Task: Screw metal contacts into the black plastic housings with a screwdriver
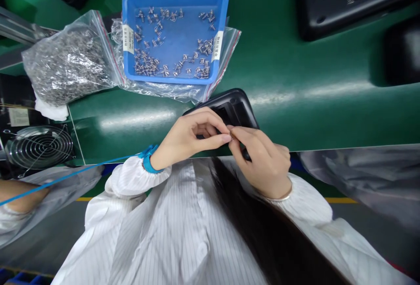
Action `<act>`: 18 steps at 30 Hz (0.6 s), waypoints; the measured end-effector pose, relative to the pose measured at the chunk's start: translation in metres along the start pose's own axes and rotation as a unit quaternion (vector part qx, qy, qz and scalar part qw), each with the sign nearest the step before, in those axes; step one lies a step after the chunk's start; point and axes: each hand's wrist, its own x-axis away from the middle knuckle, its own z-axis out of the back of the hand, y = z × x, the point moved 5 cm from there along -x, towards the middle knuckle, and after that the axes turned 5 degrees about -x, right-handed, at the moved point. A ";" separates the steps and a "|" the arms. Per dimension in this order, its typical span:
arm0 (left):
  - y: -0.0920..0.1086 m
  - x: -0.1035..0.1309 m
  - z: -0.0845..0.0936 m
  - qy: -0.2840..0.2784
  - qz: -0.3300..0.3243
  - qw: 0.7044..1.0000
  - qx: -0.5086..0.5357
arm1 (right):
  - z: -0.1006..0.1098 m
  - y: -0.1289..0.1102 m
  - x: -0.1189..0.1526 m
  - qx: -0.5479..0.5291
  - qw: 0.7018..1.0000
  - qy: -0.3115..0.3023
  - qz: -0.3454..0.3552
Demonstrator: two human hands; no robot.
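Note:
My left hand (198, 134) and my right hand (262, 156) meet at their fingertips, each in a pinch. A tiny glint shows between the fingertips, too small to name. Beneath the hands lies a black plastic housing (241, 105) with a recess, partly covered by them. Beyond it, a blue bin (173, 78) holds many small metal springs (146, 64), loose and in clusters. A blue wrist strap (151, 159) with a cord is around my left wrist.
A clear bag (70, 61) full of small metal parts lies left of the bin, and more plastic bags lie under it. A metal fan guard (39, 147) is at left. Black housings (357, 0) stand at right on the green table (315, 114). Another person's arm (22, 195) shows at left.

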 end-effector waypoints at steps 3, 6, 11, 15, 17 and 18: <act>-0.001 -0.002 0.000 0.012 -0.010 1.000 0.013 | 0.002 0.005 -0.004 -0.055 0.998 -0.013 -0.032; 0.000 -0.005 0.007 0.086 -0.124 0.981 -0.124 | 0.005 0.008 -0.005 -0.082 0.993 -0.022 -0.086; -0.010 -0.012 0.004 0.124 -0.284 0.849 -0.428 | -0.003 -0.003 0.002 -0.045 0.997 -0.057 -0.015; -0.019 -0.018 0.008 0.142 -0.254 0.842 -0.455 | -0.013 0.000 0.007 -0.021 0.997 -0.069 -0.019; -0.019 -0.019 0.010 0.142 -0.231 0.862 -0.429 | -0.015 0.002 0.007 -0.021 0.997 -0.073 -0.026; -0.018 -0.020 0.011 0.140 -0.220 0.871 -0.417 | -0.015 0.002 0.007 -0.022 0.996 -0.077 -0.026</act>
